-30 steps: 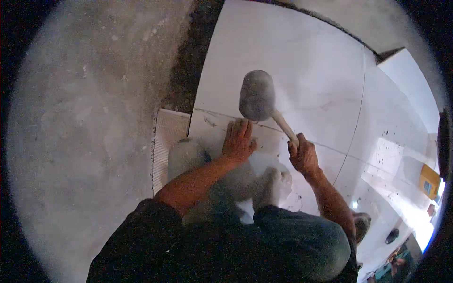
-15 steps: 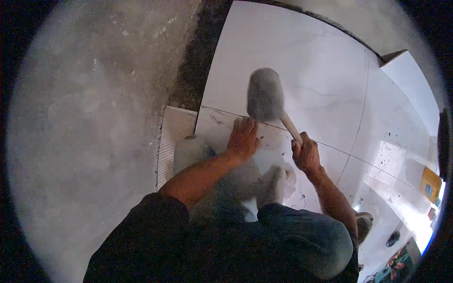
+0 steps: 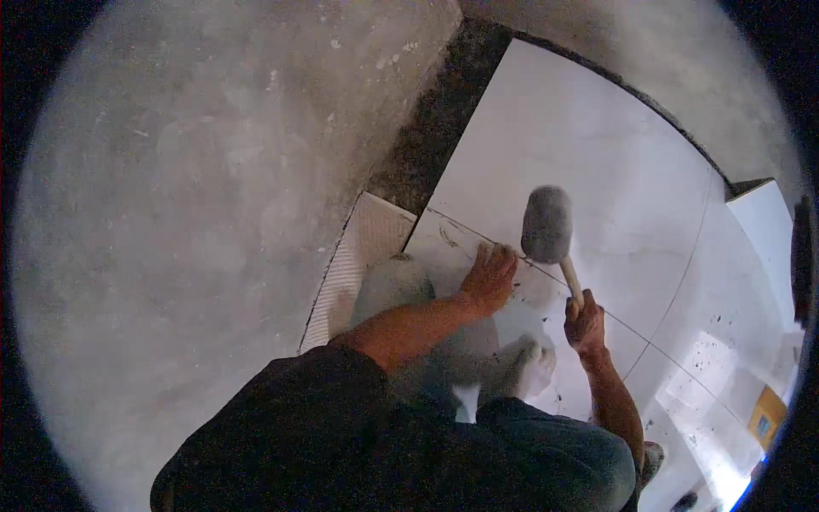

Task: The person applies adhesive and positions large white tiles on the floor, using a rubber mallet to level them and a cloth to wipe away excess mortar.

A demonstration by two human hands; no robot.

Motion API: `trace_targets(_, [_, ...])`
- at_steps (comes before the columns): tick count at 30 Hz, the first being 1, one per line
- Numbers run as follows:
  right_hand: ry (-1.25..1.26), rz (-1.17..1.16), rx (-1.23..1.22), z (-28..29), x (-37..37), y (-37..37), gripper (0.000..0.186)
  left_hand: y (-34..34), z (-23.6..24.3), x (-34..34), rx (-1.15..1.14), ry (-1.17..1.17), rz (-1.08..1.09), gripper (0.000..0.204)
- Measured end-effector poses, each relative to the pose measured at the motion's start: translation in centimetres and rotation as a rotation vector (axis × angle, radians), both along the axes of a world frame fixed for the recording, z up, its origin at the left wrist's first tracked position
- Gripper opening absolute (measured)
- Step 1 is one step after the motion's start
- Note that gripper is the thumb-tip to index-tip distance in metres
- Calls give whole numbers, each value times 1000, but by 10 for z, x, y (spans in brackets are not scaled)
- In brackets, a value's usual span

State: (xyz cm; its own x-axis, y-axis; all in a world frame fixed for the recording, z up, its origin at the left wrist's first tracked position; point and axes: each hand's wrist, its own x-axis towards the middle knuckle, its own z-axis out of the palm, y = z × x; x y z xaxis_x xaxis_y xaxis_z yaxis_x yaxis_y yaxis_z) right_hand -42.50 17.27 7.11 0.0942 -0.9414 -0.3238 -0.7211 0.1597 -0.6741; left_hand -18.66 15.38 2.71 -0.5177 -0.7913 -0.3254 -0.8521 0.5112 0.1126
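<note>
My right hand (image 3: 586,324) is closed around the pale wooden handle of a mallet (image 3: 547,224) with a thick dark grey head. The head is over the far white tile, just beyond the joint line and right of my left fingers. Whether it touches the surface I cannot tell. My left hand (image 3: 490,277) rests on the near white tile (image 3: 529,299), fingers stretched out to the joint. Across the joint spreads a large white tile (image 3: 589,128) with faint grey veining. Dark crumbs lie scattered near both hands.
A pale ribbed strip (image 3: 341,277) runs beside my knee at the left, next to a grey wall (image 3: 196,213). Dark bare ground (image 3: 435,111) borders the tiles. At the right are a white panel (image 3: 763,218) and a yellow package (image 3: 765,418).
The view has turned, shifting the scene right and down. The mallet head looks smaller and sits farther right of my left fingers. My left hand keeps its place by the joint.
</note>
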Motion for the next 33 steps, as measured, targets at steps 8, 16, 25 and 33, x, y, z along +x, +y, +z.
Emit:
trace_targets(8, [-7,-66,-22,-3,-2,2,33,6,-19,2,-168,30,-2,62])
trace_targets(16, [7,-168,-23,7,13,11,37,6,-6,10,54,134,165,65])
trace_targets(25, [152,-124,-223,-55,-12,35,51,4,-1,13,-60,178,178,68])
trace_targets(33, [-841,-909,74,-38,20,48,51,12,13,15,42,107,233,68])
